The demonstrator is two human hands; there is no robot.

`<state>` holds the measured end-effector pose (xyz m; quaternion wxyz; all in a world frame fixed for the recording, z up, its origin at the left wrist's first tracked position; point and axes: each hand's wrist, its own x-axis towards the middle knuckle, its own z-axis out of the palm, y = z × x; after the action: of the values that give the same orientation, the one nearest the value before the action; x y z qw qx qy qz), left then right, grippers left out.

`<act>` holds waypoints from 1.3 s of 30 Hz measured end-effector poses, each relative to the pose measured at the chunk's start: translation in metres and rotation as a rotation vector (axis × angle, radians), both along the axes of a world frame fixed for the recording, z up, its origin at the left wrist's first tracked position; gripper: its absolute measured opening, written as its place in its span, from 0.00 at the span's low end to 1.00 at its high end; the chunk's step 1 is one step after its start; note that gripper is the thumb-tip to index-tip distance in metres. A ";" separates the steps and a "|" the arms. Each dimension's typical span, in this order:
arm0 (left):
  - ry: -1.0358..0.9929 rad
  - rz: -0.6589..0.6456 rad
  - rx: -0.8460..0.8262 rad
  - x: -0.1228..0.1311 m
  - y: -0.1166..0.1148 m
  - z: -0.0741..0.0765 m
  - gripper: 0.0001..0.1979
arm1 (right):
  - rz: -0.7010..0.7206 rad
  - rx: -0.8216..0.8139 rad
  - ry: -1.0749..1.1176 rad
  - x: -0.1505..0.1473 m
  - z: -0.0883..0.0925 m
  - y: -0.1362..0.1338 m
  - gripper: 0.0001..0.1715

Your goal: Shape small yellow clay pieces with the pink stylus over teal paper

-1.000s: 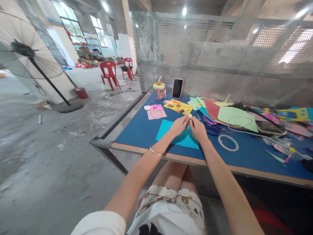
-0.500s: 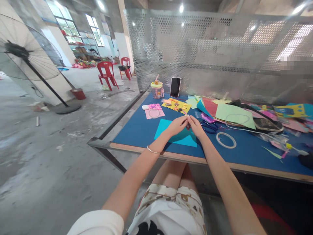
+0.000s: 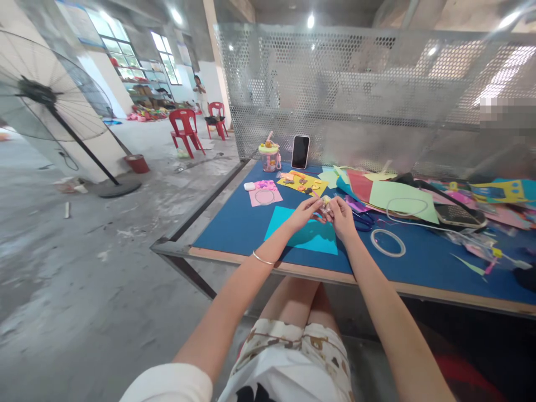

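Observation:
Between my two hands is a small clear plastic packet [image 3: 325, 206] with something pale yellow in it. My left hand [image 3: 307, 214] pinches its left side, and my right hand [image 3: 342, 216] grips the right side with bent fingers. Both are raised over a bright blue sheet [image 3: 280, 229] on the dark blue table. Beyond them lies a yellow sheet [image 3: 287, 187] bearing small orange, brown and yellow pieces. Farther left, a pink sheet [image 3: 255, 200] carries a clear ring and a pile of pink pieces [image 3: 266, 185]. Dark-handled scissors [image 3: 364, 222] rest beside my right hand, partly hidden.
A phone [image 3: 300, 152] leans upright near the mesh panel, beside a lidded cup [image 3: 269, 158]. Coloured sheets [image 3: 402, 195] pile up at the right, with a roll of clear tape [image 3: 388, 243] in front. A fan [image 3: 39, 92] stands left; a person [image 3: 200, 92] is far back.
My hands have moved slightly apart, and the clear packet now shows between the fingers. A person has come into view in the background, near the red chairs.

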<state>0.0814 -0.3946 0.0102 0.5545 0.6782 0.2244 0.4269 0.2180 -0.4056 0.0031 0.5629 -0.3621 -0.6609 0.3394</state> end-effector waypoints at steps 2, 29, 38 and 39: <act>0.058 0.123 0.088 -0.001 0.000 0.000 0.19 | -0.054 0.029 -0.047 -0.001 0.001 -0.001 0.24; -0.135 0.420 0.084 -0.005 0.021 -0.013 0.08 | -0.084 -0.241 0.250 0.008 -0.014 0.027 0.28; -0.096 0.476 0.075 -0.009 0.028 -0.020 0.14 | -0.142 -0.257 0.227 0.010 -0.010 0.026 0.25; -0.083 0.479 0.081 -0.009 0.028 -0.020 0.14 | -0.144 -0.259 0.218 0.010 -0.010 0.026 0.25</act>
<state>0.0725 -0.3663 -0.0101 0.4186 0.6090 0.3385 0.5825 0.2277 -0.3798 -0.0069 0.6029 -0.4390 -0.5191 0.4176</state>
